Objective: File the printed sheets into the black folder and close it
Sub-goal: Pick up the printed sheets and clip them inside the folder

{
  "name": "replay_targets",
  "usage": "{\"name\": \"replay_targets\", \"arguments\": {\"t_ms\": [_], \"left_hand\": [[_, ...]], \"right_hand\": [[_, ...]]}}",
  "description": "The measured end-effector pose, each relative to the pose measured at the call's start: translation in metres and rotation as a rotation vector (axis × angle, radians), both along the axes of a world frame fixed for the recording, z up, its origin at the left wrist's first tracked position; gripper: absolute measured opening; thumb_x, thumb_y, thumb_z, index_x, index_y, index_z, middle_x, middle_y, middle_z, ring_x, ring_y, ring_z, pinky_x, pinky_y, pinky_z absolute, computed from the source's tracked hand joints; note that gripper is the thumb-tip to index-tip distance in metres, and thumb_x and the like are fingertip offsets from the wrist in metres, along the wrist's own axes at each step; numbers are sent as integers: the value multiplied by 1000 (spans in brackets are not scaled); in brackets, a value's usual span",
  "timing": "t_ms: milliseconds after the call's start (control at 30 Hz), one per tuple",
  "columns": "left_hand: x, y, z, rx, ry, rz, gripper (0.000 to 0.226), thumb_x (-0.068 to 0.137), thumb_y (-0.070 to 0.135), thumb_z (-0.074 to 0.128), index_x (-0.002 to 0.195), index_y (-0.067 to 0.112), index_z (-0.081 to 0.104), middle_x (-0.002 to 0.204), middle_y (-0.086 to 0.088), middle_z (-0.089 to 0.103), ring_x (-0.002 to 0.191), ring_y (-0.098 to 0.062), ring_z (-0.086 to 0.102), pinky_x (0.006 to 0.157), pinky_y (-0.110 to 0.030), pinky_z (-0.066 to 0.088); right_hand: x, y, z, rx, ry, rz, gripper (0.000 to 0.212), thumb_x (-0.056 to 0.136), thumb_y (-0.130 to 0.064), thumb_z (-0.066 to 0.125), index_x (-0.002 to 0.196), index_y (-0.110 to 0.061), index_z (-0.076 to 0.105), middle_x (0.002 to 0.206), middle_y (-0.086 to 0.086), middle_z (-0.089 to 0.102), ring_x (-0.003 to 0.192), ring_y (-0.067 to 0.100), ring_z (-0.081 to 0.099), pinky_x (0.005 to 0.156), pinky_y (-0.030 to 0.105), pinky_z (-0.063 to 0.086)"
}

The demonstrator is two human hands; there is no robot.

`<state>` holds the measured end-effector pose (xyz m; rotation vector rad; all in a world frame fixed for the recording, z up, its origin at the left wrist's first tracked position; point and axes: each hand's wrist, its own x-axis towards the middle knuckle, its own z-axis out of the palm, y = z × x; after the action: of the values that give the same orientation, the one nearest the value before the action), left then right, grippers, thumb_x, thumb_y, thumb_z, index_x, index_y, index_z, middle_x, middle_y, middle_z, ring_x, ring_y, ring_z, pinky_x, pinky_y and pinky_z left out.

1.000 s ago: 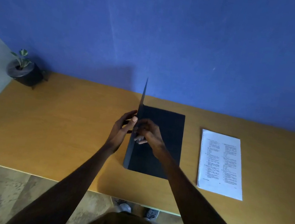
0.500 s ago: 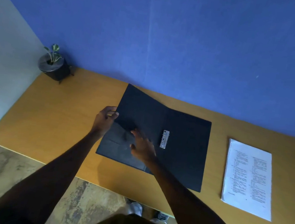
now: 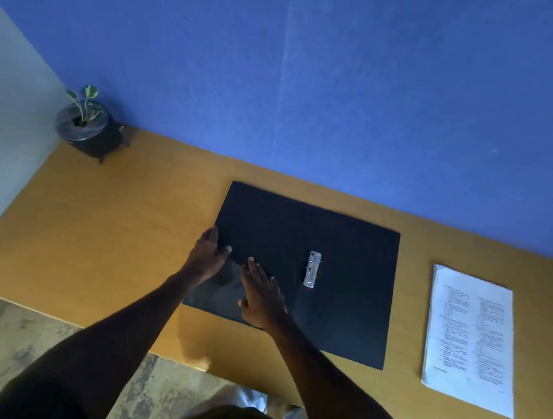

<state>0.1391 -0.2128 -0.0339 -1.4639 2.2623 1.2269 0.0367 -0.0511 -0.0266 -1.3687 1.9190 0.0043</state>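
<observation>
The black folder [image 3: 345, 286] lies open and flat on the wooden desk [image 3: 120, 233], with a silver ring clip [image 3: 312, 269] near its spine. My left hand [image 3: 207, 253] rests on the left edge of the left cover, thumb on top of it. My right hand [image 3: 261, 297] lies flat, fingers spread, on the inner pocket of that left cover. The stack of printed sheets [image 3: 472, 338] lies to the right of the folder, apart from it.
A small potted plant [image 3: 86, 125] in a dark pot stands at the desk's far left corner against the blue wall. The desk's front edge runs just below the folder, with floor beyond it.
The folder's front cover, upright a second ago, has swung left and now lies flat. Both hands followed it down and press on the left cover.
</observation>
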Motion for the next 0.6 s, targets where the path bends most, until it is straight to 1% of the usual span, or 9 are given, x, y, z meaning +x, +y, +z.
{"name": "replay_targets", "arguments": {"t_ms": [67,133,233,333,433,500,600], "left_hand": [[0,5,-6,16,-42,-48,77,116,32,48,173,-1,8,183,-17,11,171,-36,16,137,-47,24],[0,7,-12,10,-97,-89,82,116,37,45,174,0,0,184,-14,0,173,-33,7,139,-46,18],[-4,9,-16,-41,-173,-122,84,116,41,41,173,0,-4,184,-14,-5,173,-32,3,140,-48,13],[-17,22,-12,-58,-193,-130,85,116,44,38,173,2,-8,184,-14,-12,173,-32,-4,141,-49,3],[-40,42,-8,-55,-145,-196,84,117,44,38,174,5,-10,183,-12,-15,173,-31,-7,141,-47,3],[-60,58,-6,-67,-92,-272,84,117,42,41,174,6,-9,184,-11,-14,174,-30,-5,141,-46,5],[-90,85,-7,-89,-53,-382,87,115,41,45,174,8,-11,184,-11,-14,174,-28,-5,141,-47,8]], "right_hand": [[-3,1,0,8,-26,-16,76,114,-24,49,175,-12,5,182,4,-14,172,23,-4,139,52,10],[-6,0,0,4,-63,-24,75,114,-24,49,174,-11,6,182,6,-12,172,23,-3,139,53,10],[-16,4,4,-38,-94,-48,75,115,-24,50,174,-10,7,183,5,-9,172,22,0,138,52,11],[-41,26,8,-93,-48,-90,74,115,-24,48,175,-12,6,183,3,-9,172,20,1,139,49,9],[-75,58,12,-126,64,-162,73,115,-24,45,175,-13,5,183,2,-7,172,18,2,140,45,8],[-98,81,13,-123,135,-213,73,115,-24,43,175,-14,3,183,2,-8,172,17,0,140,45,6],[-126,109,13,-77,186,-270,75,115,-25,42,175,-13,-2,182,4,-12,172,19,-4,140,47,5]]}}
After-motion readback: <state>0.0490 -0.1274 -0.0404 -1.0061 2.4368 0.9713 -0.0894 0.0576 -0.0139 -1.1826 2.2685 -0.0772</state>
